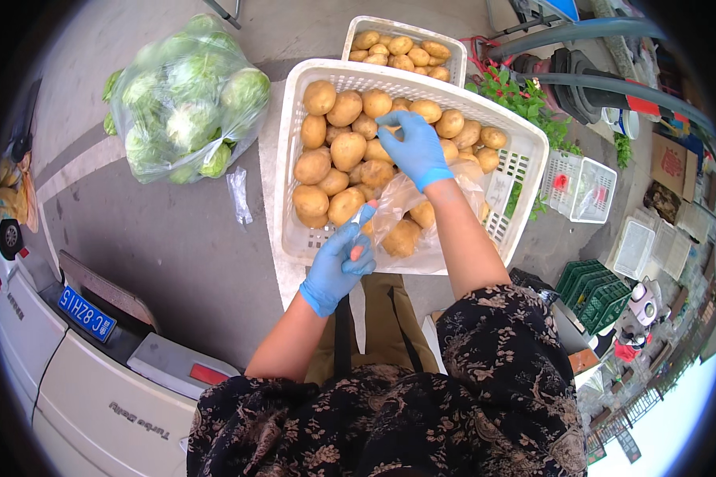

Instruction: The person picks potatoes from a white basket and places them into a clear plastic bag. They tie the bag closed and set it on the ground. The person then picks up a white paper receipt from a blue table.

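A white slatted plastic crate [287, 125] of potatoes [349, 151] stands before me. My right hand [414, 146], in a blue disposable glove, reaches over the potatoes with thumb and index finger curved. Its other fingers are hidden, so whether it grips a potato is unclear. A clear plastic bag [388, 206] with several potatoes in it lies in the near part of the crate, partly under my right forearm. My left hand [341, 262] holds the bag's left edge at the crate's near side. Bare fingertips show through that hand's blue glove.
A second white crate of potatoes [407, 59] sits behind the first. To the left, a large plastic bag of cabbages [194, 98] rests on the pavement. A parked vehicle [107, 393] is at lower left. Leafy plants [513, 98] and green crates [593, 295] are on the right.
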`<state>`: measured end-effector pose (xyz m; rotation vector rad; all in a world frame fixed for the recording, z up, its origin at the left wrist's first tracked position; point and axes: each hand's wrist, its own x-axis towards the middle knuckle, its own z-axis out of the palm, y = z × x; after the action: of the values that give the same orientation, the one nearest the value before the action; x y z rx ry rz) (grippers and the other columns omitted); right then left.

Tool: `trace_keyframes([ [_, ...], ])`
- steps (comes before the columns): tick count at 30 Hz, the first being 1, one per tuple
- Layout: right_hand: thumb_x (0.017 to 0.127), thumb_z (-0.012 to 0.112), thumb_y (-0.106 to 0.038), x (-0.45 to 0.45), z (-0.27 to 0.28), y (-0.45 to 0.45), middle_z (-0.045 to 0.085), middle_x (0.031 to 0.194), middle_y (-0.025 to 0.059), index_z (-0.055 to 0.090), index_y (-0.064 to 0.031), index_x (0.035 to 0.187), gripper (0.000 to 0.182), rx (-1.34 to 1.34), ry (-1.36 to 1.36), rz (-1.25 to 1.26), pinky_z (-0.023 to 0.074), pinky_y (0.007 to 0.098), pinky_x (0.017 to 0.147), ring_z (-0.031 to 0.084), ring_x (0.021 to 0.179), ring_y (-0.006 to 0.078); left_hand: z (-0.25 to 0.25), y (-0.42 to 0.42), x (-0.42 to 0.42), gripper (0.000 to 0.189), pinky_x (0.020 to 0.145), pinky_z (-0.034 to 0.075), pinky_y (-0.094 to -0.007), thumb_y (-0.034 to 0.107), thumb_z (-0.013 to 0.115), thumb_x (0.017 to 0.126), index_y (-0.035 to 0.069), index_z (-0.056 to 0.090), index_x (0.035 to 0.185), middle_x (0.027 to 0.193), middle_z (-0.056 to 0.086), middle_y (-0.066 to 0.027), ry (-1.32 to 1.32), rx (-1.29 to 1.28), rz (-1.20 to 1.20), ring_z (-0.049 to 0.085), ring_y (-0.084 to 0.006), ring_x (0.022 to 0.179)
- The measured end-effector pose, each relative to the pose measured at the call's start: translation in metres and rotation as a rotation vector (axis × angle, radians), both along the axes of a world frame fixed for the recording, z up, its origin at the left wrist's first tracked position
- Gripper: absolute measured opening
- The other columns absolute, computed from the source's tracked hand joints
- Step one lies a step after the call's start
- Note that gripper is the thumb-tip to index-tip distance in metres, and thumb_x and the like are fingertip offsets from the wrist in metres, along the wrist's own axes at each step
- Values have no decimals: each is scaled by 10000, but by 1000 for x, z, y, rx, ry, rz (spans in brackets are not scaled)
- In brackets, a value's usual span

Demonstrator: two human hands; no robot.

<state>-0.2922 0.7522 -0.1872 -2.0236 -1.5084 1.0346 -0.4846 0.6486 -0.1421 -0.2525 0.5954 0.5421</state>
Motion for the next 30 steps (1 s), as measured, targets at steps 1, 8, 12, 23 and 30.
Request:
trace_keyframes([
  [1, 757, 659, -244, -7, -23, 13, 582, 987, 133, 574, -64, 1065, 367, -24, -326, 56, 482, 352, 741, 581, 841, 256, -2, -1, 2, 522, 497, 269, -205, 268, 450, 917, 131, 294, 1396, 549, 383, 47, 1, 1, -13, 271, -53, 438],
  [8, 727, 683, -271, -3, -90, 54, 551, 1070, 157, 504, -103, 1165, 502, -53, -555, 234, 457, 444, 838, 556, 970, 334, -11, -4, -5, 494, 501, 273, -200, 270, 451, 924, 129, 328, 1381, 551, 377, 50, 26, -2, -42, 274, -59, 444],
  [12, 780, 577, -195, 18, -65, 12, 573, 1036, 150, 536, -60, 1096, 347, 232, 161, -50, 476, 414, 823, 578, 950, 282, -13, -2, -10, 497, 509, 282, -204, 272, 453, 925, 119, 323, 1380, 545, 375, 49, 23, -23, -31, 278, -60, 448],
  [23, 766, 620, -435, -66, -39, 60, 512, 1219, 197, 463, 18, 1253, 683, -372, 259, -139, 443, 308, 912, 497, 1137, 261, -16, 6, -14, 484, 511, 283, -214, 265, 461, 922, 92, 353, 1361, 531, 371, 48, 54, -41, -35, 267, -66, 432],
  [30, 758, 650, -399, -61, -68, 99, 472, 1259, 153, 415, -3, 1294, 706, -678, 489, -176, 586, 383, 652, 541, 1056, 246, -16, -2, -13, 450, 510, 286, -213, 262, 462, 923, 88, 394, 1333, 528, 369, 48, 66, -79, -40, 264, -60, 431],
])
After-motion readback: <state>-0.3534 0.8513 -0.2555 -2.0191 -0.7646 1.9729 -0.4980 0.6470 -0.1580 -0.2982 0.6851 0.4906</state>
